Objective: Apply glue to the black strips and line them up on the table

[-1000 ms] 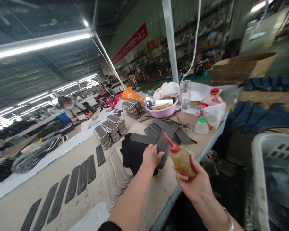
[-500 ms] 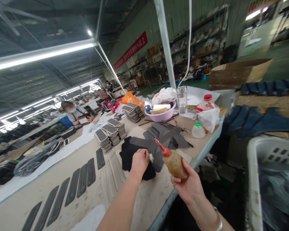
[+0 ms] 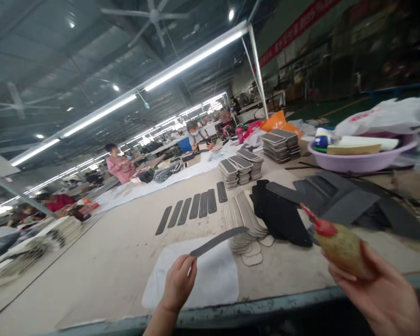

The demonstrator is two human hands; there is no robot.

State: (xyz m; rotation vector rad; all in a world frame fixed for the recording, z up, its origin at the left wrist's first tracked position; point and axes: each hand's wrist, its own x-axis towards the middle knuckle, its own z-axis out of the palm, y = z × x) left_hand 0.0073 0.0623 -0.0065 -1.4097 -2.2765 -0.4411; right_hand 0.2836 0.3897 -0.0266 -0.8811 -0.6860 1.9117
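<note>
My left hand pinches one end of a dark grey fabric strip, holding it over a white sheet at the table's near edge. The strip's far end reaches toward a fanned stack of beige pieces. In my right hand is a squeeze bottle of yellowish-brown contents, its red nozzle tilted up to the left. Beyond the white sheet, several dark strips lie side by side in a row. A pile of black pieces lies between the beige stack and the bottle.
Stacks of grey-and-white pieces stand farther back. At right are loose grey pieces and a purple basin with rolls and a plastic bag. Co-workers, one in pink, sit or stand beyond the table. Pale stacked sheets lie at left.
The view has swung left. My left hand has moved from the black pile to the white sheet and now holds a grey strip. My right hand still holds the bottle.
</note>
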